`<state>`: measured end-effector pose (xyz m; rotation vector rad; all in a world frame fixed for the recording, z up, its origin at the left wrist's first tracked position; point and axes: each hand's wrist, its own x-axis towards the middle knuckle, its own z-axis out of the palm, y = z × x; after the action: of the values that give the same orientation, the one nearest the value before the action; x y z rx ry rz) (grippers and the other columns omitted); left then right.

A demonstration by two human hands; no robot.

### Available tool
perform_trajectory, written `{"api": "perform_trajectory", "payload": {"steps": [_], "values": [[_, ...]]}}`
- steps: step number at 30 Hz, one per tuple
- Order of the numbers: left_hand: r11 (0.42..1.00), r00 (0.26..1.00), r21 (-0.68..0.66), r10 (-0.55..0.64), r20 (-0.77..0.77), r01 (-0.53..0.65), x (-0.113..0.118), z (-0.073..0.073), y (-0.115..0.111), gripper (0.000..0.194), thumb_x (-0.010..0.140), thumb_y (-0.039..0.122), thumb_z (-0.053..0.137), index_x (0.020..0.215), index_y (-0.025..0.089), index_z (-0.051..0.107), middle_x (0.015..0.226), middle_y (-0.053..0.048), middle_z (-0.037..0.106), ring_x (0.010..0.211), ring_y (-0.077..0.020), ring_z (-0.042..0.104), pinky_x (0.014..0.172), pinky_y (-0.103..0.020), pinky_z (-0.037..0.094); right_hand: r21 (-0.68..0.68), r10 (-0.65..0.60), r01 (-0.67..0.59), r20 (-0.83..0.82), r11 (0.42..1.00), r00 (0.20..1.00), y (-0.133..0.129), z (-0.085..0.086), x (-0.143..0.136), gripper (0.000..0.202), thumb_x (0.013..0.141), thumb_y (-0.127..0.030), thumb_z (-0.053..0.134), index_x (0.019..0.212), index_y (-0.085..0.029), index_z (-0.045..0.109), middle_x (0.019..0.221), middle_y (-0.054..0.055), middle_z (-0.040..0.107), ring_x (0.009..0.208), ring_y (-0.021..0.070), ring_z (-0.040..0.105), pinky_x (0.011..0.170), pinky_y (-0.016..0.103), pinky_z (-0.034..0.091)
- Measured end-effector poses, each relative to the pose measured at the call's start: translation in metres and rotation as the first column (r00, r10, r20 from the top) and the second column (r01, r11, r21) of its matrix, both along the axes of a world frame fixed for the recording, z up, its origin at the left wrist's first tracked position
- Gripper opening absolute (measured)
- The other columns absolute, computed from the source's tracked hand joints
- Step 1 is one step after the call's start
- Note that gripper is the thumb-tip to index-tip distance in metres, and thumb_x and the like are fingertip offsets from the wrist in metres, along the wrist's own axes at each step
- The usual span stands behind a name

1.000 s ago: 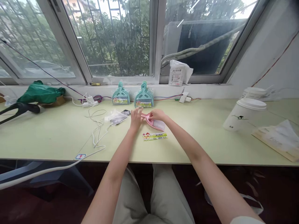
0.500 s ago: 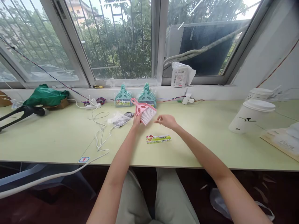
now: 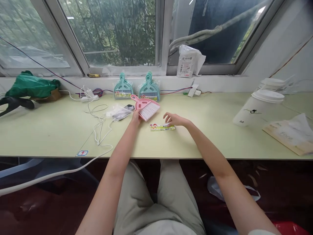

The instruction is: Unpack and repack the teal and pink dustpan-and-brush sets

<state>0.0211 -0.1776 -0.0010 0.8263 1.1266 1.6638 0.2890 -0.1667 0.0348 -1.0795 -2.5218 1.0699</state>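
Observation:
My left hand (image 3: pixel 137 117) grips a pink dustpan (image 3: pixel 140 103) by its near left edge, tilted above the table. A small brush with pale bristles (image 3: pixel 149 111) lies across the pan, its handle end towards the far left. My right hand (image 3: pixel 175 119) is over the right part of a printed label strip (image 3: pixel 157 128), fingers apart and curved, the fingertips at its upper edge. Whether they touch the strip is hard to tell. The strip lies flat on the table, green and yellow with red pictures.
Teal dustpan sets (image 3: pixel 149 87) in clear wrap stand against the wall. Left of me lie clear plastic packaging (image 3: pixel 119 112), a white cable (image 3: pixel 97 130) and a power strip (image 3: pixel 89 97). White lidded cups (image 3: pixel 259 109) and a tissue pack (image 3: pixel 288 133) stand at the right.
My right hand has come down from beside the brush to the label strip, its fingers opening. My left hand still holds the dustpan. The view has tilted downward.

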Motion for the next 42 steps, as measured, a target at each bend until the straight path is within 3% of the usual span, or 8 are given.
{"api": "perform_trajectory", "payload": {"steps": [7, 13, 23, 27, 29, 31, 35, 42], "values": [[0.954, 0.954, 0.016, -0.299, -0.026, 0.300, 0.017, 0.005, -0.011, 0.045, 0.080, 0.021, 0.065, 0.124, 0.015, 0.059, 0.118, -0.013, 0.068, 0.110, -0.0262, 0.065, 0.100, -0.045, 0.051, -0.023, -0.046, 0.040, -0.459, 0.999, 0.887, -0.004, 0.018, 0.008, 0.028, 0.075, -0.035, 0.071, 0.095, -0.016, 0.074, 0.103, 0.008, 0.073, 0.098, 0.0215, 0.067, 0.086, 0.032, 0.053], [0.867, 0.860, -0.020, -0.498, -0.113, 0.499, 0.039, 0.016, -0.027, 0.056, 0.080, 0.041, 0.072, 0.128, 0.016, 0.059, 0.119, -0.016, 0.068, 0.113, -0.0327, 0.064, 0.099, -0.049, 0.050, 0.212, -0.248, 0.317, -0.298, 0.924, 0.922, -0.003, 0.005, -0.006, 0.023, 0.080, -0.012, 0.059, 0.091, -0.017, 0.078, 0.097, 0.005, 0.076, 0.092, 0.0186, 0.068, 0.089, 0.028, 0.052], [0.832, 0.810, 0.010, -0.537, -0.236, 0.555, 0.041, 0.011, -0.026, 0.077, 0.061, 0.013, 0.080, 0.133, 0.015, 0.053, 0.126, -0.016, 0.064, 0.116, -0.0327, 0.062, 0.102, -0.047, 0.049, 0.442, -0.231, 0.300, -0.203, 0.846, 0.952, -0.005, -0.006, -0.014, 0.032, 0.084, -0.007, 0.052, 0.102, -0.018, 0.075, 0.109, 0.005, 0.072, 0.102, 0.0201, 0.065, 0.096, 0.030, 0.047], [0.857, 0.844, 0.059, -0.490, -0.218, 0.512, 0.040, 0.007, -0.021, 0.080, 0.059, 0.014, 0.080, 0.134, 0.015, 0.051, 0.128, -0.015, 0.063, 0.116, -0.0329, 0.062, 0.101, -0.047, 0.050, 0.548, -0.360, 0.467, -0.297, 0.694, 0.884, -0.014, -0.011, -0.019, 0.038, 0.087, -0.017, 0.057, 0.124, -0.023, 0.063, 0.133, 0.009, 0.058, 0.126, 0.0271, 0.050, 0.108, 0.044, 0.037], [0.886, 0.883, 0.105, -0.429, -0.189, 0.452, 0.042, 0.007, -0.017, 0.081, 0.057, 0.018, 0.082, 0.132, 0.015, 0.052, 0.127, -0.015, 0.064, 0.117, -0.0335, 0.061, 0.101, -0.047, 0.050, 0.440, -0.463, 0.672, -0.496, 0.596, 0.735, -0.016, -0.016, -0.025, 0.050, 0.088, -0.027, 0.058, 0.138, -0.025, 0.049, 0.146, 0.011, 0.045, 0.137, 0.0291, 0.038, 0.111, 0.051, 0.032], [0.909, 0.921, 0.169, -0.359, -0.151, 0.382, 0.044, 0.009, -0.015, 0.082, 0.056, 0.022, 0.084, 0.131, 0.014, 0.052, 0.127, -0.015, 0.064, 0.118, -0.0340, 0.060, 0.101, -0.046, 0.050, 0.167, -0.530, 0.771, -0.637, 0.614, 0.559, -0.015, -0.023, -0.032, 0.060, 0.089, -0.037, 0.058, 0.144, -0.025, 0.037, 0.152, 0.013, 0.036, 0.140, 0.0281, 0.035, 0.111, 0.051, 0.035], [0.906, 0.944, 0.271, -0.295, -0.148, 0.326, 0.052, 0.019, -0.019, 0.083, 0.057, 0.028, 0.084, 0.132, 0.016, 0.051, 0.130, -0.015, 0.063, 0.121, -0.0335, 0.058, 0.102, -0.046, 0.050, -0.390, -0.544, 0.387, -0.685, 0.835, 0.484, -0.010, -0.032, -0.043, 0.049, 0.086, -0.042, 0.061, 0.128, -0.023, 0.046, 0.133, 0.012, 0.056, 0.117, 0.0239, 0.060, 0.098, 0.043, 0.051], [0.905, 0.920, 0.181, -0.359, -0.156, 0.384, 0.056, 0.031, -0.029, 0.083, 0.063, 0.024, 0.075, 0.139, 0.021, 0.042, 0.131, -0.011, 0.061, 0.120, -0.0316, 0.059, 0.101, -0.049, 0.050, -0.554, -0.590, 0.208, -0.726, 0.806, 0.354, -0.007, -0.029, -0.036, 0.029, 0.076, -0.031, 0.076, 0.094, -0.021, 0.056, 0.097, 0.003, 0.072, 0.077, 0.0161, 0.070, 0.083, 0.036, 0.060]]}}
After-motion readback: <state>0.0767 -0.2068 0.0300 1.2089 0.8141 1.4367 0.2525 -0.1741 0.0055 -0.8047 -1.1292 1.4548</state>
